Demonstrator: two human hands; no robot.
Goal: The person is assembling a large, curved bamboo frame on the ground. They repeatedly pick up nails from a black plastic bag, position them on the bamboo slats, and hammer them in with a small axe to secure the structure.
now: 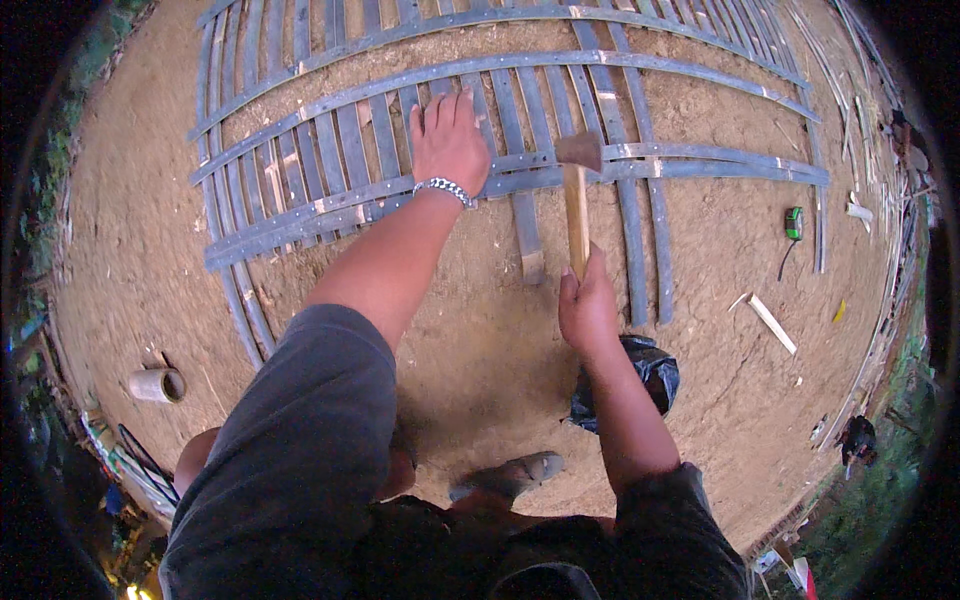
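On the bare dirt ground (480, 340): a lattice of grey bamboo slats (330, 150), long strips crossed by curved horizontal ones. Left hand (448, 142) lies flat, palm down, on the slats near the middle of the lattice; fingers (440, 108) extended and close together, pressing on the strips, gripping nothing. Metal bracelet (447, 188) on that wrist. Right hand (587, 305) is wrapped around the lower end of a wooden-handled hammer (577, 190); fingers curled tight on the handle. Hammer head sits on or just over a horizontal slat, just right of the left hand; contact not clear. Black plastic bag (645, 375) on the ground just below the right hand. Green tape measure (793, 222) well off to the right, beside the lattice edge. Cut bamboo tube (157, 385) lies at lower left. Sandalled foot (510, 475) at bottom centre.
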